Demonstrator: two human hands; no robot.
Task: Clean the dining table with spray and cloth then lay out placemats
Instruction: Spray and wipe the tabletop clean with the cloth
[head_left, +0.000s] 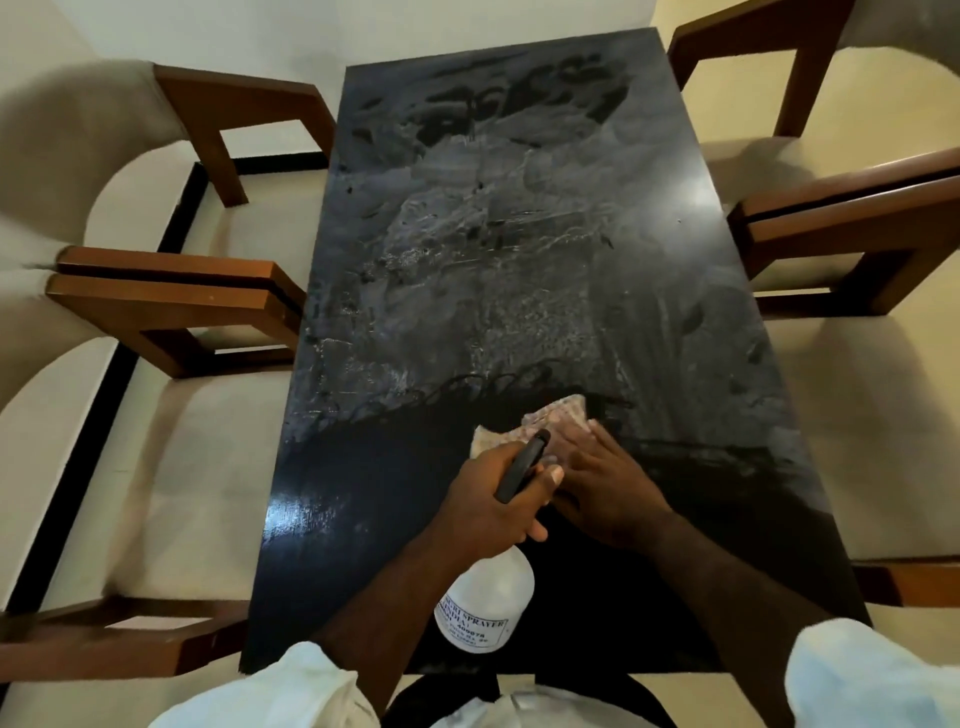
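Your white sleeves (291, 686) frame a spray bottle (485, 605), its neck gripped in your left hand (493, 506). Just beyond the bottle, your right hand (610, 493) lies flat, fingers straight, pressing the cloth (553, 418), which pokes out past the fingertips. Farther beyond the bottle the black table (363, 499) looks streaked and wet — wipe with even pressure and overlapping strokes.
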